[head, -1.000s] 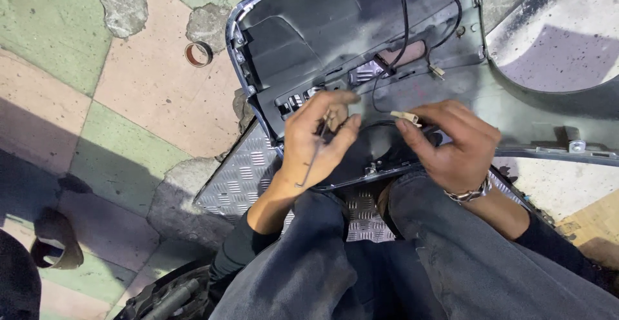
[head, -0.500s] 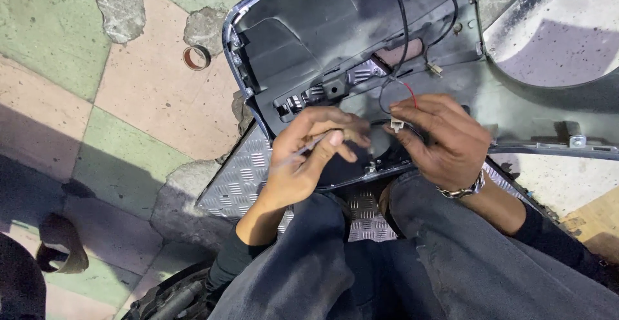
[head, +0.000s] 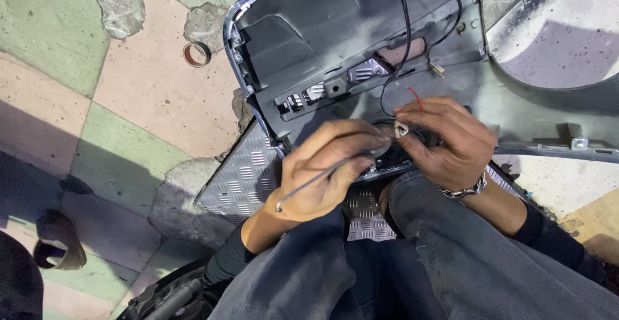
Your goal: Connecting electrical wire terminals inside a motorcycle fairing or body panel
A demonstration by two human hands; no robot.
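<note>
1. The dusty grey plastic scooter body panel (head: 361, 42) lies open on the checker-plate footboard (head: 242, 175); we keep it steady.
2. Our left hand (head: 329, 175) closes round a thin metal rod (head: 316, 181).
3. Our right hand (head: 445, 142) pinches the small white wire connector (head: 401, 128) over the panel's lower edge; gently, we judge.

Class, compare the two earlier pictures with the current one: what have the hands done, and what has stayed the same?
The left hand has shifted right toward the right hand, carrying the thin metal rod with it. The right hand has lifted the small white connector, so its red wire now shows. The grey panel and the ring on the floor stayed put.
</note>
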